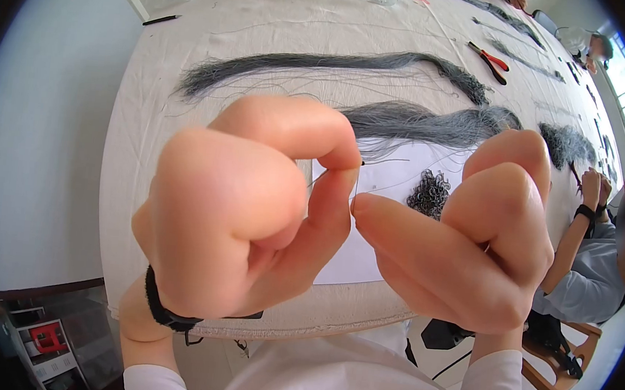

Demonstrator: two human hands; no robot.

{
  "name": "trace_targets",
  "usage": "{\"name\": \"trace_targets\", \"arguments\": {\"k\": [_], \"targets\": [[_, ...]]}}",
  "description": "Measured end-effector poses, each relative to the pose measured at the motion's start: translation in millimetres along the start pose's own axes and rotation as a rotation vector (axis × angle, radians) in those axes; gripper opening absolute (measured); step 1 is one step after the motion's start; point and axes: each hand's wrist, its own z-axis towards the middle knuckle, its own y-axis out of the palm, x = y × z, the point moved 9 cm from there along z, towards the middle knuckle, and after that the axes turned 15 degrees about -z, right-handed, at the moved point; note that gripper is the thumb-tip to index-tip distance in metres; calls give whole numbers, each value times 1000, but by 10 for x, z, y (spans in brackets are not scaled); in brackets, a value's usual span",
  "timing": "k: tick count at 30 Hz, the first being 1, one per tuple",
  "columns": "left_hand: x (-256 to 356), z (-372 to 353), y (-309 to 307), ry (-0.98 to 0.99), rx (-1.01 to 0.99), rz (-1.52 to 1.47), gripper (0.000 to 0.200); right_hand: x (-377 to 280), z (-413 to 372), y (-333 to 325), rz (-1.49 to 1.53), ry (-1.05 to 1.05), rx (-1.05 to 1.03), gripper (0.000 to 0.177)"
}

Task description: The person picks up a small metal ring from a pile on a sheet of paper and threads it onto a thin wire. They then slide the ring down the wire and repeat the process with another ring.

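Note:
My left hand (pixel 253 190) is closed in a pinch on a thin dark strand (pixel 386 161), whose free end sticks out past the fingertips. Close beside it, my right hand (pixel 465 238) is also closed, thumb and finger pressed together at the strand's lower stretch (pixel 356 185). The two hands' fingertips almost meet. Below them lies a white sheet of paper (pixel 355 262), bearing a small heap of dark curled metal pieces (pixel 428 195). Behind the hands, a thick bundle of grey strands (pixel 415 122) stretches across the paper's far edge, partly hidden by my fingers.
Another long grey bundle (pixel 302 60) lies farther back on the cloth-covered table (pixel 147 128). Red-and-black pliers (pixel 491 62) and a black pen (pixel 160 20) rest there too. At the right sits a co-worker (pixel 590 249); another person (pixel 586 44) is at the far end.

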Motion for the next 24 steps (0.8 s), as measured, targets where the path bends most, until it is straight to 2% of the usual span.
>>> {"name": "trace_targets", "arguments": {"k": [3,7,9,10,12,13,16,18,19,21,22,24], "targets": [[15,10,17,-7,-16,26,49,-24,50,13,-113,98,-151,45],[44,18,36,-16,-38,62,49,-63,112,-17,-128,120,-180,47],[56,20,47,-20,-49,79,50,-134,193,80,-284,49,-382,48],[60,20,51,-22,-54,88,50,-147,155,93,-284,50,-382,48],[67,19,59,-25,-65,105,50,-61,83,-31,-200,202,-192,49],[69,19,65,-27,-71,113,50,-39,76,-40,-201,204,-193,49],[68,15,98,-33,-91,137,51,21,26,-59,-188,106,-168,48],[48,-9,110,-16,-96,118,51,-14,-5,-129,-146,-26,8,47],[45,-19,114,0,-98,102,52,-80,34,-178,-147,-23,8,47],[12,35,175,5,-102,92,52,-28,94,-125,-228,233,-246,44],[14,34,182,10,-103,82,52,-8,70,-107,-229,235,-246,44],[6,47,201,20,-105,64,51,27,39,-148,-200,169,-110,42]]}}
